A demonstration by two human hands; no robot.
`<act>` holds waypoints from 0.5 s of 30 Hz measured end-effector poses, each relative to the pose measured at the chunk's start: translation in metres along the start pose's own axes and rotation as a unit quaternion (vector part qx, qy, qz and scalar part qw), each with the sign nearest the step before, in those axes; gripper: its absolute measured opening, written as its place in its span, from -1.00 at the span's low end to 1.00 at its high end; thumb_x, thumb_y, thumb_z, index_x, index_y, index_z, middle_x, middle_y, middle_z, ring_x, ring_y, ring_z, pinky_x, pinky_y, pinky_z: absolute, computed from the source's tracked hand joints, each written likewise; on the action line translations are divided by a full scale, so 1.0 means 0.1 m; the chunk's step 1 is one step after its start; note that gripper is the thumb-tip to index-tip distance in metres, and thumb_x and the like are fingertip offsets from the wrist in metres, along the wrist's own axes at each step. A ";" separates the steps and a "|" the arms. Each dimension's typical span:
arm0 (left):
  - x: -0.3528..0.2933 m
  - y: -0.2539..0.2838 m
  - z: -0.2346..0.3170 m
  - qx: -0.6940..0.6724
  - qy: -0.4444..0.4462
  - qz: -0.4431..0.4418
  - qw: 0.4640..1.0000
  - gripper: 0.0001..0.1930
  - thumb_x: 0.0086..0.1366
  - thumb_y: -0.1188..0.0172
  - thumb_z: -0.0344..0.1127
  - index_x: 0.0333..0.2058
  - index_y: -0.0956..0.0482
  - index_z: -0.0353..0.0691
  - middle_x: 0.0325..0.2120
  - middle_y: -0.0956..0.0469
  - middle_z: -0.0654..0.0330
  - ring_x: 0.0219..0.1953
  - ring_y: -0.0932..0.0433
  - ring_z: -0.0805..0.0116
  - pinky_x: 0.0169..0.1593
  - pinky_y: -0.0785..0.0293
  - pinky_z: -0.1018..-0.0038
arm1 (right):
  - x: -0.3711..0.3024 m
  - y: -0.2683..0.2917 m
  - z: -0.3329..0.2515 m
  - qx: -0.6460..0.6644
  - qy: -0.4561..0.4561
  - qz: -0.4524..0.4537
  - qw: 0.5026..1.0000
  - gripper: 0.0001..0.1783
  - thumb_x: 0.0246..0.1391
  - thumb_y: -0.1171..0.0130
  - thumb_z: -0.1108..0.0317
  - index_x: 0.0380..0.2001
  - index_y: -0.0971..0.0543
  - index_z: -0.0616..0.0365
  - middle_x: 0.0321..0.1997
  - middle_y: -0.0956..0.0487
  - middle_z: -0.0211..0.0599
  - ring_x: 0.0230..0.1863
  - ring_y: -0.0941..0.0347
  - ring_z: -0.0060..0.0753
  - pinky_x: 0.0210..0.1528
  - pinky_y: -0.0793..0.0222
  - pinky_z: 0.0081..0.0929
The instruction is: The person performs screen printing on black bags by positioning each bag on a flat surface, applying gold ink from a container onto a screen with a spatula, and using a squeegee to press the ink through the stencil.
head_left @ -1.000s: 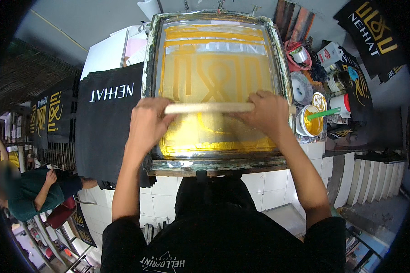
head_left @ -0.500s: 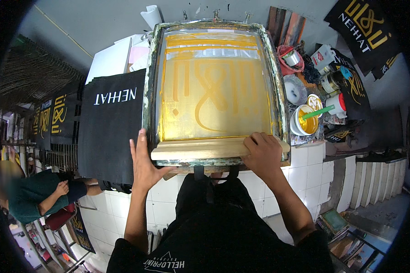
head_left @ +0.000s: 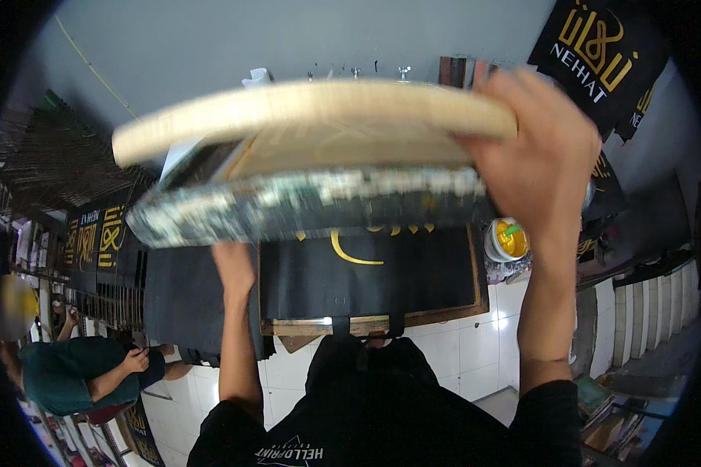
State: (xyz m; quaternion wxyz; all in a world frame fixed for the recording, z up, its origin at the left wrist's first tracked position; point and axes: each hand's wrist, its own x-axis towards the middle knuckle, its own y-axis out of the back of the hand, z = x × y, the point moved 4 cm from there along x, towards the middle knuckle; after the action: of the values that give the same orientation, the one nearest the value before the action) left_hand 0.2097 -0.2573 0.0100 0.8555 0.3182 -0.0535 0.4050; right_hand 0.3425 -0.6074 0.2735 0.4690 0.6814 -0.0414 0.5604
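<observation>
The printing screen (head_left: 304,198), with its paint-stained wooden frame, is tilted up with its near edge raised, blurred by motion. My right hand (head_left: 533,140) is closed round the right end of a pale wooden squeegee (head_left: 319,105) above that edge, and the screen's near right corner is just beside it. Below lies a black tote bag (head_left: 413,272) with a yellow print, flat on a wood-edged board (head_left: 479,284), its handles hanging over the front. My left hand (head_left: 232,268) reaches in beside the bag's left edge; the raised frame hides its fingers.
Black fabric pieces (head_left: 183,292) are stacked left of the board. A white tub of yellow ink (head_left: 509,240) with a green stick stands at the right. Printed black bags (head_left: 600,47) hang at the upper right. A person in dark green (head_left: 78,370) sits at the far left.
The screen's near edge has come up with the squeegee, uncovering the printed black bag. My right hand has risen with them; my left hand has left the frame's corner and its fingers are now hidden.
</observation>
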 end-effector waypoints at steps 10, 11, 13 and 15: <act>0.19 0.74 -1.51 0.085 0.157 -0.058 0.982 -0.71 0.31 -0.31 -0.30 -0.13 -0.66 -0.44 -0.32 -0.71 -0.05 -0.22 -0.63 0.35 -0.09 -0.50 0.35 | 1.19 -0.02 0.13 -0.009 -0.105 -0.040 0.994 -0.58 -0.02 -0.49 -0.01 -0.20 -0.80 0.06 -0.38 -0.77 -0.23 -0.43 -0.65 -0.45 -0.30 -0.57 -0.52; 0.22 1.04 -1.61 0.123 0.159 -0.065 0.977 -0.72 0.30 -0.31 -0.29 -0.14 -0.67 -0.41 -0.34 -0.71 -0.05 -0.23 -0.64 0.33 -0.10 -0.50 0.33 | 1.22 -0.01 0.15 0.007 -0.104 -0.038 0.994 -0.56 -0.05 -0.50 0.01 -0.19 -0.80 0.08 -0.36 -0.77 -0.20 -0.42 -0.66 -0.42 -0.27 -0.57 -0.49; 0.32 1.64 -1.78 0.177 0.158 -0.004 0.971 -0.72 0.31 -0.31 -0.27 -0.18 -0.66 -0.43 -0.35 -0.69 -0.06 -0.26 -0.64 0.26 -0.12 -0.50 0.31 | 1.23 -0.03 0.12 0.001 -0.068 -0.012 0.998 -0.53 -0.10 -0.53 0.05 -0.19 -0.79 0.14 -0.34 -0.77 -0.14 -0.38 -0.68 -0.37 -0.23 -0.57 -0.45; 0.47 2.16 -1.87 0.318 0.152 -0.035 0.935 -0.66 0.34 -0.27 -0.23 -0.06 -0.63 -0.39 -0.35 -0.70 -0.11 -0.23 -0.68 0.03 -0.10 -0.53 0.24 | 1.27 -0.02 0.07 -0.037 -0.032 0.026 0.998 -0.53 -0.13 -0.54 0.09 -0.19 -0.79 0.20 -0.33 -0.77 -0.09 -0.36 -0.69 -0.31 -0.19 -0.56 -0.40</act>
State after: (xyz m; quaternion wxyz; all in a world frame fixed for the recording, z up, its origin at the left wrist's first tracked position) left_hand 0.0528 -0.0146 -0.0131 0.7210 0.5099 0.2201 0.4144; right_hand 0.3952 -0.5516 0.3751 0.4779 0.6796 -0.0946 0.5485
